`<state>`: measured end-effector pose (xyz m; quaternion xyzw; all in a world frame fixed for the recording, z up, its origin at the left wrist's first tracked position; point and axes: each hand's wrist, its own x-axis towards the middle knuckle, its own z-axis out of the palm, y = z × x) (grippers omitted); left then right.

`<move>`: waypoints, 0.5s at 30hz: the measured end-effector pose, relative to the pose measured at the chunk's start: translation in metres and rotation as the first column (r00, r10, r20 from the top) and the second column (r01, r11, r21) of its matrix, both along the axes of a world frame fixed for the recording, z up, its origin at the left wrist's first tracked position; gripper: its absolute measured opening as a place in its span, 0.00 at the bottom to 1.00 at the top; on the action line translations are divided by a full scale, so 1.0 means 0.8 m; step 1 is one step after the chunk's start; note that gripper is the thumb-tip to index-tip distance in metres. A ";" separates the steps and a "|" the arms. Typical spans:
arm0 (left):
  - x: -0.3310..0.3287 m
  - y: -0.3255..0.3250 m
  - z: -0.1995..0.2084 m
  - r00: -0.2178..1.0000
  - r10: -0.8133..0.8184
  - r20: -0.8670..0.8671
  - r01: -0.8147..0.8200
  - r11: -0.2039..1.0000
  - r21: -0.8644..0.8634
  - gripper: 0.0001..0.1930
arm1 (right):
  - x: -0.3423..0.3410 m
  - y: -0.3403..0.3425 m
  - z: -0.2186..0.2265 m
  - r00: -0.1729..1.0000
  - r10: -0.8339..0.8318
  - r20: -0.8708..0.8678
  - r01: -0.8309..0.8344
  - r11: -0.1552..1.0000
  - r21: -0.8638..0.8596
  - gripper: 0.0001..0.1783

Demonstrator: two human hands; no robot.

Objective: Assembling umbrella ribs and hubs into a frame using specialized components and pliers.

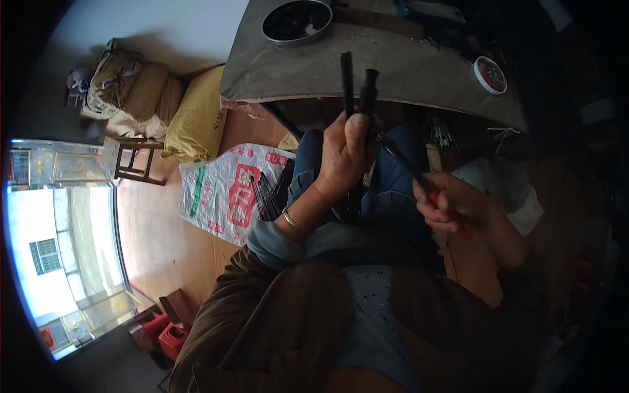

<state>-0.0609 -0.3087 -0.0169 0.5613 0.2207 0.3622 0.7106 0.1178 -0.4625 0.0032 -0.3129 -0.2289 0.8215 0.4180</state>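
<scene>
Table bears bowl; yellow sack nearby.

Prob. sm. workshop: worktable, metal bowl w/ dark bits, yellow sack.

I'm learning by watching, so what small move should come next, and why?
Probably the right hand should steady the red-handled tool against the black parts: the left hand grips them roughly upright, and the tool's shaft points toward them, though whether they touch is unclear.
</scene>
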 end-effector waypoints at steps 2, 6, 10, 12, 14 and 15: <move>-0.002 0.003 -0.003 0.999 0.014 -0.035 -0.013 1.000 0.004 0.25 | 0.004 0.012 0.008 0.915 0.199 0.351 -0.249 0.963 0.102 0.19; -0.010 0.006 -0.004 0.999 0.025 -0.044 -0.027 0.999 -0.024 0.24 | -0.004 0.018 0.027 0.353 -0.380 0.855 -0.156 0.877 0.454 0.20; -0.006 0.005 -0.001 0.997 0.005 -0.081 -0.002 0.999 0.032 0.27 | -0.008 -0.003 0.022 0.898 -0.061 0.435 0.060 0.998 0.016 0.23; -0.004 0.003 0.000 0.996 -0.017 -0.092 0.019 1.000 0.019 0.27 | -0.016 -0.016 -0.008 0.999 -0.027 0.031 0.027 0.999 0.018 0.23; -0.004 0.000 0.000 0.994 -0.033 -0.107 0.033 0.999 0.002 0.26 | -0.004 -0.014 -0.011 0.997 0.066 -0.028 -0.066 0.998 -0.007 0.16; -0.006 -0.001 -0.002 0.996 -0.019 -0.084 0.020 1.000 0.009 0.26 | 0.009 -0.005 -0.001 0.978 0.150 0.144 -0.146 0.989 -0.039 0.14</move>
